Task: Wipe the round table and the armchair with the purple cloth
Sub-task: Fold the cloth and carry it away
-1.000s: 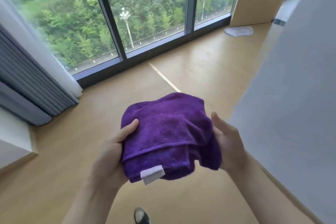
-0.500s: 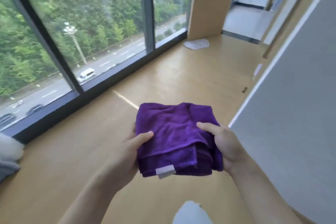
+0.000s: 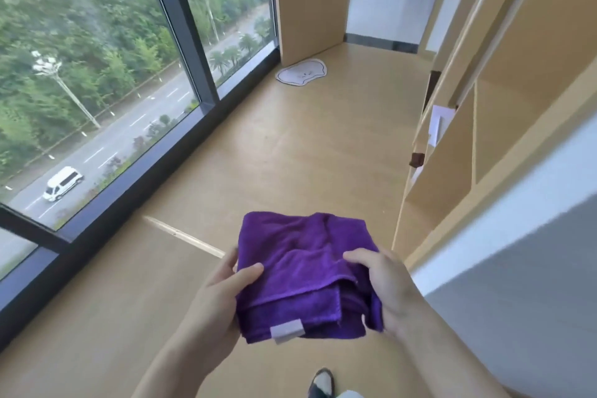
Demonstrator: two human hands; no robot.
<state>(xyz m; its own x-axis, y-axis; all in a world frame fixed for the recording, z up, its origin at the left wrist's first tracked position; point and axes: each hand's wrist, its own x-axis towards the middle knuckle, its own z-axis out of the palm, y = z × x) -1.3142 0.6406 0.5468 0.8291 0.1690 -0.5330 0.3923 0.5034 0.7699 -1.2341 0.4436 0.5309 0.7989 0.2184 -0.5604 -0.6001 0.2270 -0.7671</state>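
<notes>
I hold the folded purple cloth (image 3: 300,271) in front of me, above the wooden floor. A white label hangs from its near edge. My left hand (image 3: 216,297) grips the cloth's left side, thumb on top and fingers underneath. My right hand (image 3: 387,287) grips its right side, with the thumb pressed onto the top fold. Neither the round table nor the armchair is in view.
A floor-to-ceiling window (image 3: 106,81) runs along the left. A wooden door (image 3: 310,0) stands open at the far end, with a white mat (image 3: 302,72) on the floor before it. Wooden shelving (image 3: 468,139) and a grey-white wall (image 3: 529,284) line the right. One shoe (image 3: 321,383) shows below.
The view has swung right, from the curtain and window towards the door and shelving. Both hands still hold the cloth; my right thumb has moved from the cloth's edge onto its top.
</notes>
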